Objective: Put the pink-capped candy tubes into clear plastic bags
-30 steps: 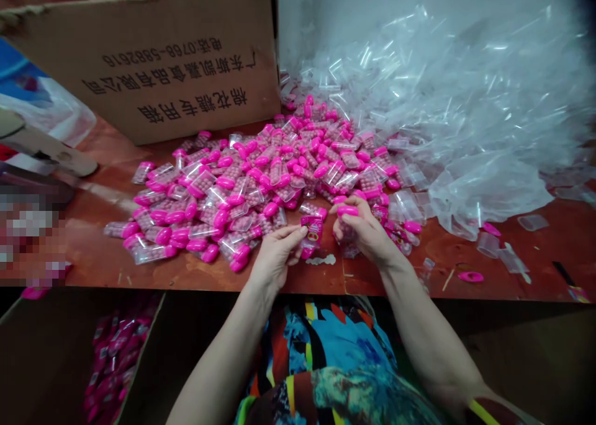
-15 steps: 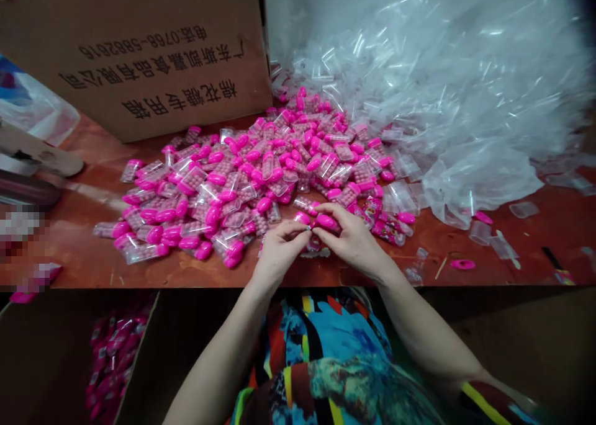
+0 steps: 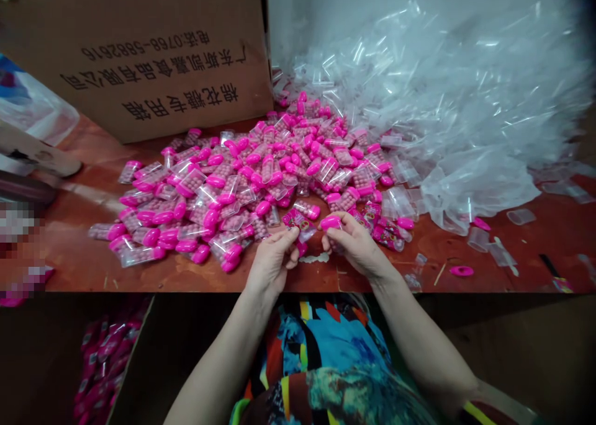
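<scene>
I see a printed wrapper [image 3: 299, 221], magenta with paler markings, pinched between the thumb and fingers of the left hand [image 3: 270, 261]. The right hand [image 3: 358, 246] grasps a small container [image 3: 331, 222] with a glossy pink cap; its body is mostly hidden from me. Both sit over the front of the bench [image 3: 162, 280], before a heap of pink-capped tubes [image 3: 261, 177]. Forearms angle inward from below, the hands turned toward each other, slightly apart.
</scene>
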